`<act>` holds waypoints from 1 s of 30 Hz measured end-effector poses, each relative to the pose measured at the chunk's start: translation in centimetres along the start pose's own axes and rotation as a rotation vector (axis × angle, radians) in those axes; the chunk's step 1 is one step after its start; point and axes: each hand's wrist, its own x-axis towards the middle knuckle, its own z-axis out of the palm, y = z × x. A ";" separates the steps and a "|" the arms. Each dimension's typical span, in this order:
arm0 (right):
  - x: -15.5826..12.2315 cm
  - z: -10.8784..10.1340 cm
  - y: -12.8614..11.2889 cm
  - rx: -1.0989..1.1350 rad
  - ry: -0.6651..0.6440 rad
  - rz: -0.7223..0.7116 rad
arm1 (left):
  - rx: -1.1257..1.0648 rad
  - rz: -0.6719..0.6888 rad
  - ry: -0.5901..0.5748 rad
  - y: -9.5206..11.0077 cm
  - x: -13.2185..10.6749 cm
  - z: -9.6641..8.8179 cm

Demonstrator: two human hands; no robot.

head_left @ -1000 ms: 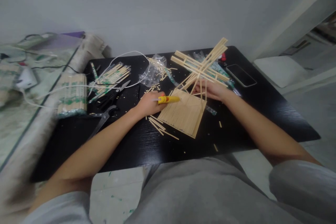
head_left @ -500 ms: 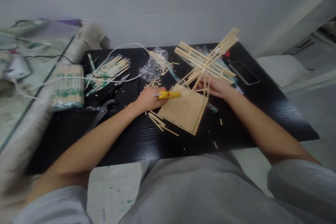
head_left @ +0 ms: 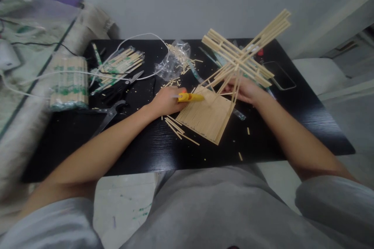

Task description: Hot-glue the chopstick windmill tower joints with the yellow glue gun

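Note:
My left hand (head_left: 166, 101) is closed around a yellow glue gun (head_left: 191, 97), whose front end points right over a flat panel of thin wooden sticks (head_left: 208, 114). Above the panel stands a windmill-like model (head_left: 238, 64) with crossed blades, built from the same sticks. Behind its upright sticks, my right hand (head_left: 245, 89) grips the model near the legs; its fingertips are partly hidden. Loose cut sticks (head_left: 175, 126) lie just left of the panel.
Scissors (head_left: 131, 79) and pliers-like cutters (head_left: 111, 114) lie to the left, near wrapped chopsticks (head_left: 122, 66) and a full pack (head_left: 69, 81). Crumpled plastic (head_left: 172, 62) and stick scraps lie at the back. A phone (head_left: 279, 76) lies right. A white cord (head_left: 122, 60) crosses the table.
The camera view has tilted a little, so the table appears higher. The windmill model shifts slightly up and to the right with my right hand. My left hand keeps the glue gun over the panel.

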 end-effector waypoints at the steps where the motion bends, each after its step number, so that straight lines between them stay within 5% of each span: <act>1: 0.0 0.0 0.1 0.005 0.002 -0.003 | 0.004 -0.008 -0.003 0.0 0.0 0.0; 30: -0.3 0.5 -0.2 0.012 0.006 0.012 | -0.038 -0.011 -0.013 -0.1 0.0 0.0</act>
